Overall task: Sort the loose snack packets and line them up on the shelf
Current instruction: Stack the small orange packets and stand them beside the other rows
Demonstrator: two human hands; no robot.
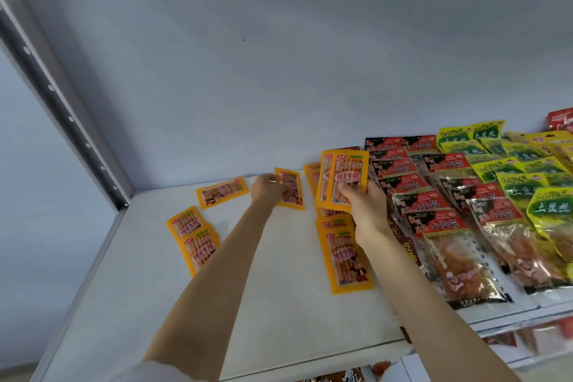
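Note:
My right hand [364, 203] holds an upright stack of orange snack packets [342, 178] above the white shelf [279, 304]. My left hand [266, 189] pinches one orange packet [291, 189] near the back of the shelf. Loose orange packets lie flat: one at the back [221, 192], two overlapping at the left [193, 237], and a column in front of my right hand [344, 257].
Red-and-black packets [434, 220] lie in overlapping columns to the right, then yellow-green packets [527, 177] further right. The shelf's metal upright [62, 108] runs down the left side. The back wall [279, 71] is plain. A lower shelf with goods shows at bottom right.

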